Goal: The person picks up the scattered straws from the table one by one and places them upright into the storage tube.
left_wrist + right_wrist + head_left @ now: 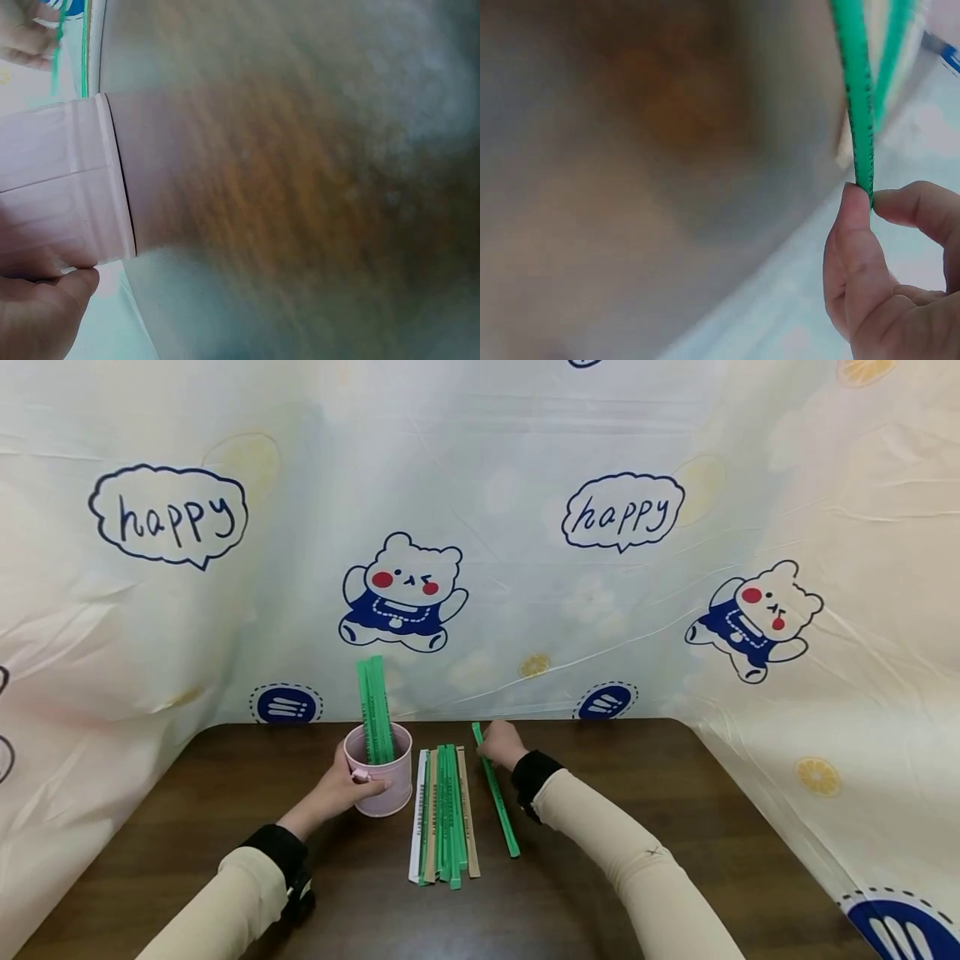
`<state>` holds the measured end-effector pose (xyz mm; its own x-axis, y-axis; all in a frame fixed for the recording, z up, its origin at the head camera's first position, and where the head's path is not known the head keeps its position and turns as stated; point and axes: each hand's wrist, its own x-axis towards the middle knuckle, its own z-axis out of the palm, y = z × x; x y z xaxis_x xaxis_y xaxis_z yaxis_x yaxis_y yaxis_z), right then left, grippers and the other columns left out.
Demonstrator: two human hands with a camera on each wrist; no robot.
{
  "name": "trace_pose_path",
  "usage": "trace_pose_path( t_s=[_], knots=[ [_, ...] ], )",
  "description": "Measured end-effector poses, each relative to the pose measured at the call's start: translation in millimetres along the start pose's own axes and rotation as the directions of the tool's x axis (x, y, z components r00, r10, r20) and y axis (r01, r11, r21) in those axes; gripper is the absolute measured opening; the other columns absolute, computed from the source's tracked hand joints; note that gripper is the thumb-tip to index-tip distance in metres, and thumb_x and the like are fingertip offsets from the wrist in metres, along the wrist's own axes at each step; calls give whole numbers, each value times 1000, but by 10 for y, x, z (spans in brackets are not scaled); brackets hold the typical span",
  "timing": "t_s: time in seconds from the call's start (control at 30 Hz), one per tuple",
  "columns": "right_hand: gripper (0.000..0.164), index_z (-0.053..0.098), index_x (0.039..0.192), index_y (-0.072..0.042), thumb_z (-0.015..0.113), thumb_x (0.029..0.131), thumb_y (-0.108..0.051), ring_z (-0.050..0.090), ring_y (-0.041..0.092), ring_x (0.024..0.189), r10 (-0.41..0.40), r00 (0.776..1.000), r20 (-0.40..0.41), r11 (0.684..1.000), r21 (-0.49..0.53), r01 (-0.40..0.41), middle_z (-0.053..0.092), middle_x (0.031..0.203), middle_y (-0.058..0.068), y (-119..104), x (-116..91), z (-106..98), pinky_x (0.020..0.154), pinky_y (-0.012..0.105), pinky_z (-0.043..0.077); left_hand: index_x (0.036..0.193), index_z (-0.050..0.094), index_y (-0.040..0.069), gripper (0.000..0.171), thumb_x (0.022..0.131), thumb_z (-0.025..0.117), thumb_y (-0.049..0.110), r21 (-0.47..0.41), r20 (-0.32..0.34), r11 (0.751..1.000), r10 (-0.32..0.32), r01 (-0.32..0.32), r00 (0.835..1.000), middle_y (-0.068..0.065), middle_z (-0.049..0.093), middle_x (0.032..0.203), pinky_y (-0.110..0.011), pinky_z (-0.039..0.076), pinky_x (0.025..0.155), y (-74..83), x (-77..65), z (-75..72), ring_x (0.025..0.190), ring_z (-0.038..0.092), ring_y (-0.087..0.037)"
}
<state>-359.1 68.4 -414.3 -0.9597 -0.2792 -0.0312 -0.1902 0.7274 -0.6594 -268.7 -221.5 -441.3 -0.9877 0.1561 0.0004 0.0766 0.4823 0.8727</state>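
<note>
My left hand (345, 785) holds a small pink bucket (387, 785) by its left side, thumb across the front. Several green wrapped sticks (375, 710) stand in the bucket, leaning slightly left. Between thumb and fingertips, my right hand (892, 255) pinches one long green wrapped stick (857, 97) printed with a line of dark marks. In the head view this stick slants down toward the near side, and the right hand is at its far end. Between the hands lies a row of green, brown and white wrapped sticks (450, 814).
The brown wooden table (615, 827) carries everything. At its far edge hangs a pale printed cloth (517, 593) with bear drawings, which also runs along both sides.
</note>
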Motion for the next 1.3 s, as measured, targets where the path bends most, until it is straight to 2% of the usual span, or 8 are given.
trace_pose_path(
  t_s=[0.1, 0.17, 0.27, 0.43, 0.6, 0.8, 1.03, 1.3],
  knots=[
    [32, 45, 65, -6, 61, 91, 6, 40, 16, 49, -2, 999, -37, 1000, 14, 2, 41, 57, 0, -110, 103, -151, 54, 30, 37, 156, -7, -4, 113, 89, 77, 29, 10, 0, 1000, -7, 7, 1000, -37, 25, 156, -69, 29, 120, -6, -11, -13, 144, 34, -53],
    [3, 62, 90, 2, 64, 92, 3, 55, 21, 61, 6, 998, -56, 999, 32, -4, 60, 76, 11, -186, 194, -258, 62, 33, 49, 156, -7, -5, 113, 89, 77, 29, 15, 0, 1000, -12, 12, 1000, -37, 25, 156, -69, 29, 120, -9, -12, -15, 144, 34, -53],
    [34, 63, 126, 0, 68, 94, -8, 66, 23, 85, -73, 992, -105, 994, 78, 81, 69, 107, 14, -243, 373, -384, 78, 36, 57, 156, -7, -5, 112, 90, 76, 29, 17, 0, 1000, -11, 11, 1000, -37, 25, 156, -69, 29, 120, -18, -12, -15, 144, 34, -53],
    [41, 57, 136, 2, 61, 95, 0, 65, 27, 99, -110, 973, -205, 962, 223, 155, 65, 115, 18, -784, 307, -648, 88, 37, 60, 157, -8, -4, 111, 90, 76, 27, -2, 6, 1000, -8, 8, 1000, -36, 24, 157, -69, 29, 120, -23, -13, -15, 144, 33, -52],
    [44, 54, 138, 3, 59, 95, 1, 58, 15, 95, -160, 916, -369, 869, 388, 308, 60, 109, 11, -1241, 234, -788, 82, 22, 56, 157, -9, -3, 112, 90, 76, 28, -7, 4, 1000, -20, 20, 1000, -36, 23, 158, -69, 27, 121, -8, -11, -21, 145, 32, -53],
    [42, 52, 139, 2, 59, 98, -1, 58, 16, 99, -153, 882, -446, 767, 509, 391, 60, 116, 15, -1586, 194, -741, 89, 28, 59, 157, -9, -2, 111, 91, 75, 26, -3, 5, 1000, -15, 15, 1000, -36, 22, 158, -69, 27, 121, -12, -11, 0, 145, 31, -52],
    [37, 57, 134, 3, 61, 97, 0, 62, 30, 105, -267, 859, -437, 805, 388, 448, 64, 117, 22, -1563, 201, -351, 85, 23, 52, 158, -10, -2, 111, 91, 75, 25, -13, 8, 1000, -17, 17, 1000, -35, 21, 159, -69, 27, 121, 3, -23, 17, 145, 30, -52],
    [38, 55, 139, 2, 56, 101, -1, 62, 33, 111, -321, 884, -341, 844, 321, 430, 64, 119, 22, -1387, 182, 88, 90, 28, 51, 157, -6, -3, 110, 89, 75, 26, -18, 0, 1000, -4, 4, 1000, -36, 22, 158, -67, 28, 122, -3, -19, 6, 145, 32, -51]
  ],
)
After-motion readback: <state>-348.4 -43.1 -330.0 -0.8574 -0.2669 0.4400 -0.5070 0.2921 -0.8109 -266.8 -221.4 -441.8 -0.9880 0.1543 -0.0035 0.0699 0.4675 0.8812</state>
